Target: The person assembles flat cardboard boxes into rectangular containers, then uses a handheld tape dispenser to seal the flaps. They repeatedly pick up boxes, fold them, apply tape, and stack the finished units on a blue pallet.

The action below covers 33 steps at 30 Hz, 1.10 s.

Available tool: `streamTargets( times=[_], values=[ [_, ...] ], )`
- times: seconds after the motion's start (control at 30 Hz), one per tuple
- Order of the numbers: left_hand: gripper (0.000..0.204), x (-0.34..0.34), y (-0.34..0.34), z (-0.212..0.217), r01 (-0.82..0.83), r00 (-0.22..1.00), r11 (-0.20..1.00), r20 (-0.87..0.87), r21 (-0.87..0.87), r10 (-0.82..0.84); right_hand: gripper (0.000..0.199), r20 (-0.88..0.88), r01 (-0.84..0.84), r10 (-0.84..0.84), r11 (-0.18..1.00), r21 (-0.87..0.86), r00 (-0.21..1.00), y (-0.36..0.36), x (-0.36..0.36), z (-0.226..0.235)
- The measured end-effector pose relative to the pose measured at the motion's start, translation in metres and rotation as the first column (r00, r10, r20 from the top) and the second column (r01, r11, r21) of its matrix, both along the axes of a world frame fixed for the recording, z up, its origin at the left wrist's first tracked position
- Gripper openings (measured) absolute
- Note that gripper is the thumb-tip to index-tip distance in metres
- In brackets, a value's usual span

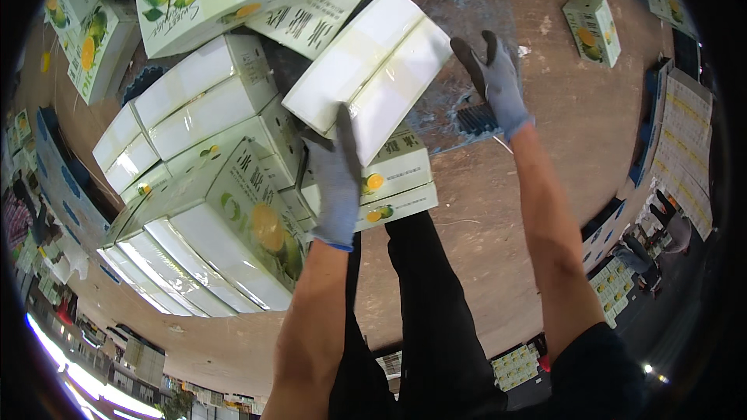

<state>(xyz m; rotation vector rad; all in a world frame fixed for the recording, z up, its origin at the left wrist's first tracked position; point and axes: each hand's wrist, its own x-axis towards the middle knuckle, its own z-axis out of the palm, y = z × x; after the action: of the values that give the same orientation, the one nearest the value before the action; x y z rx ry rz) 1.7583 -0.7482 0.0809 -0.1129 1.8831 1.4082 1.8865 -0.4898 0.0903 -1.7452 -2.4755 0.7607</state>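
1. the person's dark trouser legs (436, 303) stand nearest, on a brown floor (498, 264); both bare forearms rise from the lower edge
2. the left hand (336, 179), in a grey glove, is pressed flat against the near edge of a white carton (366, 70); its fingers lie up along the carton's underside, so the hand is clamped on it
3. the white carton is tilted, lifted above a stack of green-and-white fruit cartons (233, 210) printed with citrus pictures
4. the right hand (498, 85), also grey-gloved, hangs with fingers spread apart just beside the carton's right end; whether it touches cannot be told
5. farther off, a blue pallet (475, 118) shows under the boxes; single cartons (593, 27) stand on the floor beyond
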Motion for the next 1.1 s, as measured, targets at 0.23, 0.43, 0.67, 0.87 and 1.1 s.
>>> streamTargets(
  times=[0.23,0.43,0.67,0.87,1.1],
  values=[
    [0.099,-0.006,-0.027,0.023,0.173,0.969,0.888,-0.09,-0.426,-0.232,0.042,-0.408,-0.106,-0.359,0.627,-0.771,0.84,-0.035,-0.013,-0.08],
    [0.099,-0.013,-0.025,0.057,0.345,0.856,0.673,-0.075,-0.654,-0.512,0.042,-0.136,0.202,-0.625,0.439,-0.875,0.769,-0.109,0.034,-0.034],
    [0.055,-0.082,-0.001,0.052,0.094,0.811,0.902,-0.492,-0.422,-0.315,0.069,-0.159,-0.278,0.23,0.836,-0.473,0.96,0.016,-0.037,-0.036],
    [0.039,-0.158,0.088,-0.038,0.181,0.96,0.884,-0.116,-0.43,-0.253,0.071,-0.69,-0.68,0.223,0.53,-0.507,0.689,0.069,-0.181,-0.131],
    [0.04,-0.101,0.139,-0.043,-0.297,0.948,0.94,0.175,0.17,0.267,0.069,-0.552,-0.51,0.184,0.68,-0.526,0.813,0.106,-0.174,-0.141]
  ],
)
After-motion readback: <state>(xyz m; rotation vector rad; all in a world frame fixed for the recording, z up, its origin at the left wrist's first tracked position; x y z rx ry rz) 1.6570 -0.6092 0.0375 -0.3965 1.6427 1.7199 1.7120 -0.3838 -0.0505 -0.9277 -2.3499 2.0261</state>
